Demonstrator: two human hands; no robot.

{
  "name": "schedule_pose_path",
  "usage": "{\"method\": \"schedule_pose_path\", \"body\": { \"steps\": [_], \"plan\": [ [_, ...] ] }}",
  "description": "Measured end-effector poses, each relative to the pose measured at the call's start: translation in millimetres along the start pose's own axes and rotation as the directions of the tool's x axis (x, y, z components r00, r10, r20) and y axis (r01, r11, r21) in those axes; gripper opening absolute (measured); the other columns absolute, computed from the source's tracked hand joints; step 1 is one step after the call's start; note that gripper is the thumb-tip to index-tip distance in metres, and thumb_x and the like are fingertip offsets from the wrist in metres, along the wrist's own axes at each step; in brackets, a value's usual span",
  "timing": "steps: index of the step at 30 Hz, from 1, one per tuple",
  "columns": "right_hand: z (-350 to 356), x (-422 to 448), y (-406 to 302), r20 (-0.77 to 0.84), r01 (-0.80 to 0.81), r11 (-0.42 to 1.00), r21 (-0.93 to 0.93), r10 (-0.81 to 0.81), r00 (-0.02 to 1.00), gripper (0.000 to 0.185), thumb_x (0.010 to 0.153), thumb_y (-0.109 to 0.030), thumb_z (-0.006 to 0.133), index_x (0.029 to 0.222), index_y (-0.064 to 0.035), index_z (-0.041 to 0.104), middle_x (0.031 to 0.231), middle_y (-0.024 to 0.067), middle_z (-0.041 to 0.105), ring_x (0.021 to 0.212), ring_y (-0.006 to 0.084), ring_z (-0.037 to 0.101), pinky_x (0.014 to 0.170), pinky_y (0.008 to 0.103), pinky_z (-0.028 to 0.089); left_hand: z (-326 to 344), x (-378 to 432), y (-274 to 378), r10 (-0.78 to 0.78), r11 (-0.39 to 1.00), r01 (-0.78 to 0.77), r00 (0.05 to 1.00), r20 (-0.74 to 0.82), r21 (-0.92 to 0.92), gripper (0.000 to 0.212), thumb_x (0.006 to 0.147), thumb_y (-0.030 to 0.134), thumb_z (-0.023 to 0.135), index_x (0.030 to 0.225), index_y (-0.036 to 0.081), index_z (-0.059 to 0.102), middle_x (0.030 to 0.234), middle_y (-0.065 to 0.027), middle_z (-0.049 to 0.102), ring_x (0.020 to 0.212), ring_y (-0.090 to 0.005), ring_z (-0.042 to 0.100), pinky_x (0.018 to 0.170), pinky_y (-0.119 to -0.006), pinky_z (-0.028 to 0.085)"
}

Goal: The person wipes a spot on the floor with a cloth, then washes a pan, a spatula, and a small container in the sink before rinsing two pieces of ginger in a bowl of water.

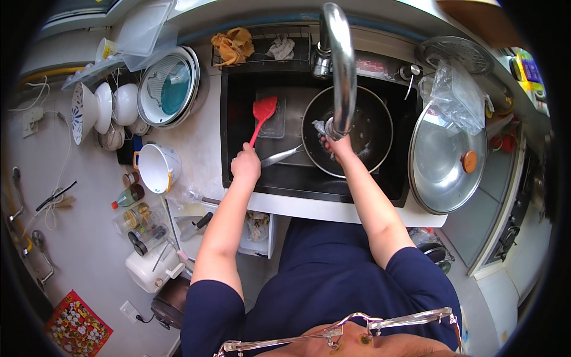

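My left hand [246, 165] grips the handle of a red spatula [265, 108], its blade pointing up toward the sink's back wall. Below the chrome faucet [345, 67], my right hand [341, 146] is inside a dark frying pan [378, 122] and holds a whitish cloth [318, 126]. The faucet spout hides part of that hand and of the cloth. White suds dot the pan's inner surface. The pan rests in the black sink [228, 107], and its metal handle [283, 155] points left toward my left hand. A clear plastic tray [277, 124] lies partly behind the spatula.
A large glass lid [439, 165] and a plastic bag [459, 98] are at the right. Nested basins [154, 80], bowls [127, 103] and a white pot [156, 167] line the left counter. A knife [196, 226] lies by an open drawer [268, 241]. Behind the sink is a wire rack [263, 33].
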State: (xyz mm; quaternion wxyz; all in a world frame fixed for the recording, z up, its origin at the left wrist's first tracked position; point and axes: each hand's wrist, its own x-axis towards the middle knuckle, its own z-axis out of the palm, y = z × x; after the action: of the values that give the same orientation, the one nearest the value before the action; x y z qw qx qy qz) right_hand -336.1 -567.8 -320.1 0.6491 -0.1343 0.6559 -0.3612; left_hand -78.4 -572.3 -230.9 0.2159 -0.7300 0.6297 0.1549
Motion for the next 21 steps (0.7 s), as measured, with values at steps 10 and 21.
{"method": "schedule_pose_path", "body": {
  "steps": [10,21],
  "plan": [
    [-87,-15,-9,-0.321,-0.103,0.954,-0.282,0.007,0.947,0.032,0.082,-0.028,0.055,0.108,-0.0104,0.054,0.073,0.004,0.054,0.055,0.0122,0.047,0.041,0.0265,0.035,48,59,20,0.206,0.966,-0.163,0.954,-0.219,0.199,0.013,0.084,0.019,0.053,0.088,0.009,0.06,0.087,-0.0088,0.059,0.084,-0.0255,0.061,0.068,-0.036,0.052],
    [-87,-51,-20,-0.249,0.077,0.971,-0.226,-0.134,0.959,0.023,0.081,-0.016,0.053,0.103,-0.0079,0.057,0.063,0.0005,0.052,0.045,0.0077,0.042,0.04,0.0241,0.032,60,49,46,0.527,0.85,-0.368,0.624,0.578,-0.377,0.04,0.08,0.036,0.065,0.07,-0.003,0.06,0.069,-0.0154,0.063,0.065,-0.0273,0.063,0.062,-0.037,0.05]
  ]
}}
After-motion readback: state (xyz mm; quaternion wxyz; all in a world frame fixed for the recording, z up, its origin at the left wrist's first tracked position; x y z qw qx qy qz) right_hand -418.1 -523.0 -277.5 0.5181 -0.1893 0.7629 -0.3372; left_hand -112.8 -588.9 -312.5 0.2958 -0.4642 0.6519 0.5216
